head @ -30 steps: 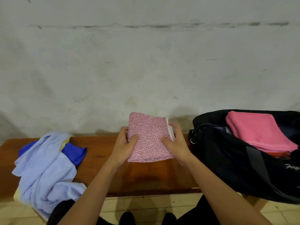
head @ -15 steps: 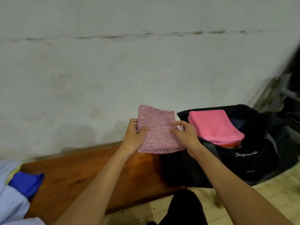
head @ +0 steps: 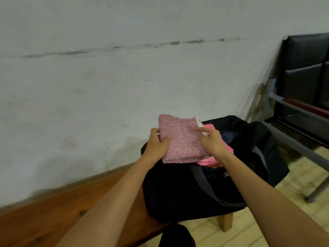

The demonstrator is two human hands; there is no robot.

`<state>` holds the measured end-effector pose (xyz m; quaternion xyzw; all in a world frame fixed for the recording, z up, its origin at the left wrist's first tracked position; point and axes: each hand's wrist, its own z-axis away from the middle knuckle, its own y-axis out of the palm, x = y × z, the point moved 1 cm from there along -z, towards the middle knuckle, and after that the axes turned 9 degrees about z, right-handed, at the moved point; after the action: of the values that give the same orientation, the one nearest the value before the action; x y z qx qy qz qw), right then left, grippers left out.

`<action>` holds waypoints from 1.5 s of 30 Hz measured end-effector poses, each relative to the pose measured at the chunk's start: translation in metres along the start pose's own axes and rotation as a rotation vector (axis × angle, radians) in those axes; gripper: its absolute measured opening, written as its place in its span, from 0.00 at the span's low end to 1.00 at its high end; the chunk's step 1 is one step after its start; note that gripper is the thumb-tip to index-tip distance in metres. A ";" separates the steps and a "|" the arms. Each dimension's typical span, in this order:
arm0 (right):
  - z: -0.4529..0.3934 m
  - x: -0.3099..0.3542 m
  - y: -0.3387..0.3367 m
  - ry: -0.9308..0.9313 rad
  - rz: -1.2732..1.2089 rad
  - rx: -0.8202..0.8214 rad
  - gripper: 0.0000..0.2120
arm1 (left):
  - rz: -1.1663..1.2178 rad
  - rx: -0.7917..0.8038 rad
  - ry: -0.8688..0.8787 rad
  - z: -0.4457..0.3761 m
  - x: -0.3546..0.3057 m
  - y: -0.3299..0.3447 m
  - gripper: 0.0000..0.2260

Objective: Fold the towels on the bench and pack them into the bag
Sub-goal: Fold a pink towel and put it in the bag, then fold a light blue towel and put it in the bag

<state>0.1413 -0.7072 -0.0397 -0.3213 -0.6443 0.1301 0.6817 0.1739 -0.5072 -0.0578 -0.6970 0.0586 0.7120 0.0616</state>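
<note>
Patterned towel: folded pink-and-white speckled towel (head: 181, 139), held in the air right over the open bag, white underside showing at its far right corner.
Left hand: left hand (head: 157, 143) pinches the towel's left edge, thumb on top, fingers curled under.
Right hand: right hand (head: 211, 140) grips the right edge, thumb lying across the top, other fingers curled at the edge.
Bag: black duffel bag (head: 187, 189), unzipped, sits on the right end of the tabletop (head: 53, 216), partly hanging past it.
In bag: plain pink folded towels (head: 208, 161), stacked, mostly hidden under the patterned towel and the right hand.
Strap: grey strap (head: 204, 184) runs down the bag's near side.
Writing: white script on bag front, only "F" visible, the rest hidden behind the right forearm.
Around: stained white wall (head: 106, 77) behind; black padded seat with grey metal frame (head: 302, 77) at right; tiled floor (head: 267, 229) below.
</note>
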 end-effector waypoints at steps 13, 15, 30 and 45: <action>-0.068 -0.070 -0.048 -0.052 0.331 -0.089 0.21 | 0.042 0.147 -0.211 -0.063 0.013 0.082 0.21; -0.071 -0.078 -0.048 -0.059 0.349 -0.075 0.20 | 0.027 0.155 -0.233 -0.065 0.018 0.084 0.24; -0.070 -0.106 -0.032 -0.008 0.680 0.002 0.17 | -0.592 0.274 -0.105 -0.057 0.037 0.077 0.30; -0.024 0.027 0.063 -0.253 0.161 -0.143 0.09 | -0.433 -0.114 0.143 -0.010 -0.030 -0.022 0.07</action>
<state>0.1826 -0.6498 -0.0560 -0.4008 -0.7047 0.1774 0.5580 0.1883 -0.4871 -0.0282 -0.7443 -0.1283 0.6332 0.1693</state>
